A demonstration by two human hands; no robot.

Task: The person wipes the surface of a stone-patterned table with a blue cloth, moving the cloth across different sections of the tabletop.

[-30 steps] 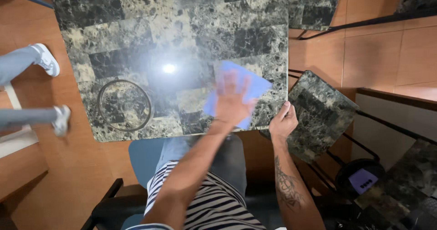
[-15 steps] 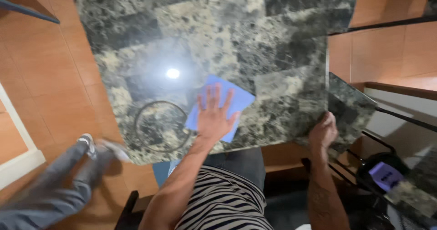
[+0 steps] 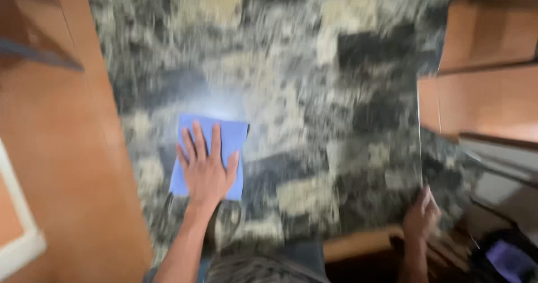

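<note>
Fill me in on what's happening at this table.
A person is leaning over a dark marbled tabletop. The left hand lies flat, fingers spread, pressing a blue cloth onto the stone near its left side. The right hand grips the table's near right corner. The picture is motion-blurred, so finer detail is unclear.

The marble-patterned tabletop (image 3: 314,92) lies open across its middle, far part and right half; nothing stands on it there, though blur hides small things. At its near left, the left hand (image 3: 206,168) pressed flat on a blue cloth (image 3: 193,129) takes up that patch. The right hand (image 3: 421,216) grips the near right edge. Orange floor (image 3: 61,148) is open on the left; wooden steps (image 3: 487,92) crowd the right side.
</note>
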